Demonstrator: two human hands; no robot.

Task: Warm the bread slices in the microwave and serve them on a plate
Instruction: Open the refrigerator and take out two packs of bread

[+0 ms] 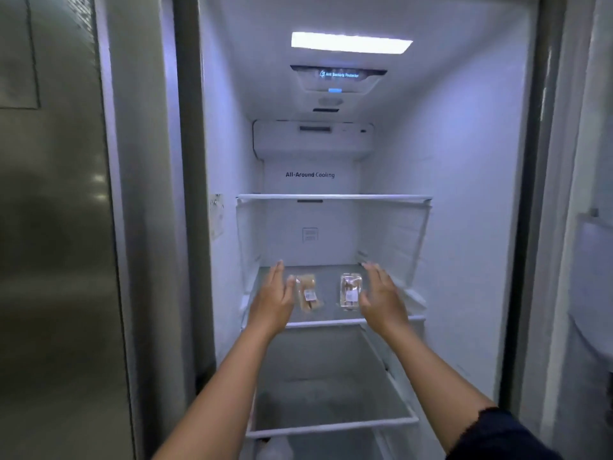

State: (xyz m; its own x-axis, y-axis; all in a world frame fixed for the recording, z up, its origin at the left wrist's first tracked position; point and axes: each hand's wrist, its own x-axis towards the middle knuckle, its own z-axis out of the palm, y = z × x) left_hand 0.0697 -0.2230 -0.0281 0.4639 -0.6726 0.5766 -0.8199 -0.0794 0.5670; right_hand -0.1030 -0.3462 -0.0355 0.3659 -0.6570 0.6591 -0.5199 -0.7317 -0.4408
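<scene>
Two clear wrapped packs of bread lie on a glass shelf (326,323) inside an open fridge. The left bread pack (308,293) holds pale slices and carries a white label. The right bread pack (350,291) is a clear box with darker pieces and a label. My left hand (274,295) reaches in just left of the left pack, fingers apart, palm facing it. On the far side of the right pack my right hand (381,293) is open too, thumb close to the box. Neither hand grips a pack.
An upper glass shelf (333,196) sits above the hands, and a lower shelf (331,426) below them. The fridge's left wall (229,161) and right wall (464,194) bound the space. The closed steel freezer door (56,227) stands at the left; the open door's bins (593,260) at the right.
</scene>
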